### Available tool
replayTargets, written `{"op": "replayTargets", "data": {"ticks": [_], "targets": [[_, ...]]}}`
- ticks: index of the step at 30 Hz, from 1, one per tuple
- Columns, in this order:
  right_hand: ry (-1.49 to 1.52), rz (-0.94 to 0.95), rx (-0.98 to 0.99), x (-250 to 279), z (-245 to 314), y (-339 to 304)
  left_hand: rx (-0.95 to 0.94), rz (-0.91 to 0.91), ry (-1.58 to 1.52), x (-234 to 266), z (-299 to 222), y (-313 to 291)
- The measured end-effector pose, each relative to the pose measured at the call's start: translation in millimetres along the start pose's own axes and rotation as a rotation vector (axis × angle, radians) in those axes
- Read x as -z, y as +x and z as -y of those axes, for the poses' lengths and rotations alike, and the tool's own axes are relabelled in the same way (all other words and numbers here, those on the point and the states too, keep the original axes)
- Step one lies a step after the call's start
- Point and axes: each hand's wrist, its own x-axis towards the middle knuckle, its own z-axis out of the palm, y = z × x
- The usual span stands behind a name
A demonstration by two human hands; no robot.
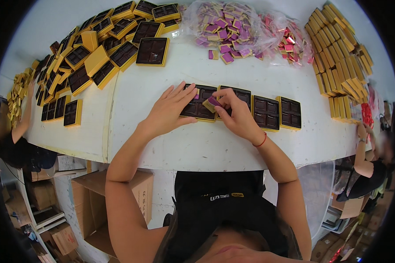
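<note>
In front of me, a yellow box with a dark brown compartment tray (200,108) lies at the left end of a row of similar boxes. My left hand (170,106) rests on its left side, fingers stretched out and thumb along the near edge. By those fingertips, a small purple-and-gold piece (197,94) sits in an upper compartment. Between thumb and fingers, my right hand (236,112) pinches a purple-and-gold wrapped square (211,104), tilted above the tray's right side. The second box (241,94) is partly hidden under this hand. Two more boxes (266,112) continue the row rightward.
Many tray boxes (152,51) are heaped at the far left. Bags of purple squares (224,30) and red squares (289,41) stand at the back. Yellow boxes (338,61) are stacked at right. Co-workers (368,168) are at both sides; an open carton (90,206) is below.
</note>
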Motion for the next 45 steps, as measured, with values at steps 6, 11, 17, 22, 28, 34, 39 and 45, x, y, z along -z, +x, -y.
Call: {"op": "replayTargets", "data": {"ticks": [6, 11, 17, 22, 28, 34, 39, 45], "targets": [[-0.124, 0.009, 0.051, -7.1, 2.6, 1.9, 0.003, -0.059, 0.047, -5.0, -0.7, -0.7], [0.705, -0.062, -0.316, 0.8, 3.9, 7.5, 0.019, -0.031, -0.028, 2.2, 0.3, 2.1], [0.512, -0.144, -0.298, -17.8, -7.9, 11.7, 0.011, -0.017, -0.042, 8.4, 0.1, 3.0], [0.162, -0.145, -0.027, -28.9, -8.2, 2.5, 0.003, -0.030, -0.020, 4.0, -0.2, 1.6], [-0.389, -0.060, 0.123, -10.5, -6.8, 1.2, -0.001, -0.028, -0.022, 4.0, 1.0, 4.5], [-0.445, -0.022, 0.268, -9.7, -4.9, -2.8, 0.010, -0.014, -0.087, 14.2, -5.1, 9.1], [-0.609, -0.042, 0.290, 25.2, -32.0, 31.3, -0.007, -0.069, -0.034, 25.2, 7.7, 49.8], [-0.644, -0.121, -0.300, 36.0, -115.1, 111.3, 0.146, -0.326, -0.067, -20.1, 42.0, 172.6]]}}
